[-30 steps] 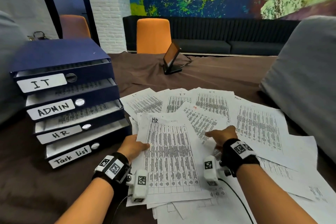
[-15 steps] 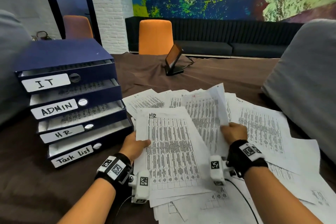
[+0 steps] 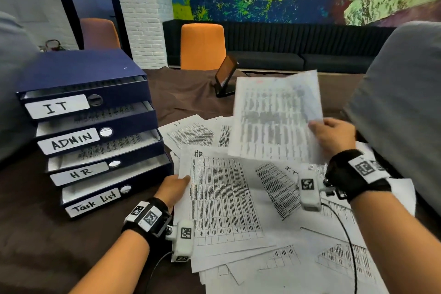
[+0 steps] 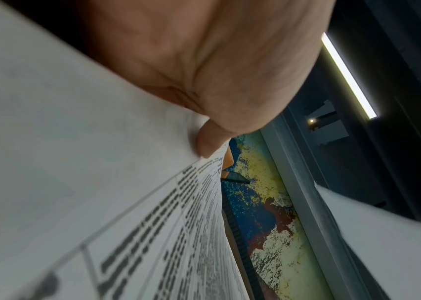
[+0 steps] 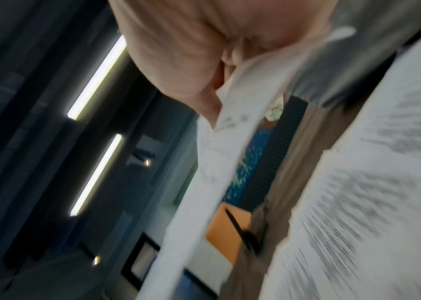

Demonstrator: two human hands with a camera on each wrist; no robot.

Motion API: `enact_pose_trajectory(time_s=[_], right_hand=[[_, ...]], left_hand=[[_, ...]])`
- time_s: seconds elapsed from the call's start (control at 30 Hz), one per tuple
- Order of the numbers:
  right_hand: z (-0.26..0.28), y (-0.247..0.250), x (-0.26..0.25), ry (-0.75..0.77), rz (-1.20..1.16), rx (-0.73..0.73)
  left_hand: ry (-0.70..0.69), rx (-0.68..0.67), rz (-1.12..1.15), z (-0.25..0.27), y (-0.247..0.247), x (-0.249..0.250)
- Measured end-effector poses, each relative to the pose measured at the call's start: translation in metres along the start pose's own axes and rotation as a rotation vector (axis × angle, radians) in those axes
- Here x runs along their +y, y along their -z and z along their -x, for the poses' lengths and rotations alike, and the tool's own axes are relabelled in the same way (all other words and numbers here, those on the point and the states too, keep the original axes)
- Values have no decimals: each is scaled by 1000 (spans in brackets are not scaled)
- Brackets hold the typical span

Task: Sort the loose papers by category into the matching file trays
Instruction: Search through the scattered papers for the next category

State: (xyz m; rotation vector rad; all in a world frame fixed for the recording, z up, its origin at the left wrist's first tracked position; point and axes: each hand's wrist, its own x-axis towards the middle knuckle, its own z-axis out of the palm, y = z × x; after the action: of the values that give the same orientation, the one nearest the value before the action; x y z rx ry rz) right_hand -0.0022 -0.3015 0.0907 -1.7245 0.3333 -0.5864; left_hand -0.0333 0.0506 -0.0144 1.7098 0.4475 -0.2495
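The sorting was partly done, by the look of it. The blue stack of trays (image 3: 95, 126) stood at the left of the tabletop (image 3: 35, 234), its four drawers labelled IT, ADMIN, HR and Task List on white strips. Printed sheets already lay in the drawers under the IT and ADMIN labels; what the top and bottom drawers held could not be told. Most of the work seemed left: a wide, overlapping spread of papers (image 3: 310, 258) covered the near and right tabletop.

The right hand (image 3: 334, 136) pinched the right edge of one sheet (image 3: 274, 117) and held it up, clear of the pile, tilted toward the person; motion blur hid its heading apart from a faint red mark at the top. The left hand (image 3: 173, 188) gripped the left edge of a sheet headed HR (image 3: 222, 198), thumb on top, near the HR drawer; the left wrist view showed fingers under that edge. At least that sheet looked ready for its tray.

The papers were thin, white and limp, printed with dense black tables, and the lifted one bowed under its own weight. The trays were rigid, boxy and matt blue with round metal pulls. A brown cloth, soft and creased, covered the tabletop. A small dark screen (image 3: 225, 76) stood on the far side.
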Motion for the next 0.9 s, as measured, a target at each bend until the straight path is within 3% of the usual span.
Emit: enact_pose_trajectory(time_s=[0.1, 0.23, 0.37, 0.5, 0.6, 0.7, 0.9], right_hand=[[37, -27, 29, -93, 70, -201], [76, -57, 62, -198, 160, -288], [93, -71, 68, -207, 271, -388], [104, -80, 64, -198, 321, -491], [106, -79, 61, -179, 337, -564], [98, -74, 66, -158, 324, -527], [66, -27, 73, -286, 237, -323]], left_hand=[[8, 14, 18, 1, 0, 1], [-4, 55, 125, 1, -2, 0], [5, 66, 202, -11, 1, -7], [-53, -44, 78, -1, -2, -2], [-86, -47, 37, 0, -5, -6], [-119, -11, 8, -1, -6, -2], [-176, 118, 13, -3, 7, 22]])
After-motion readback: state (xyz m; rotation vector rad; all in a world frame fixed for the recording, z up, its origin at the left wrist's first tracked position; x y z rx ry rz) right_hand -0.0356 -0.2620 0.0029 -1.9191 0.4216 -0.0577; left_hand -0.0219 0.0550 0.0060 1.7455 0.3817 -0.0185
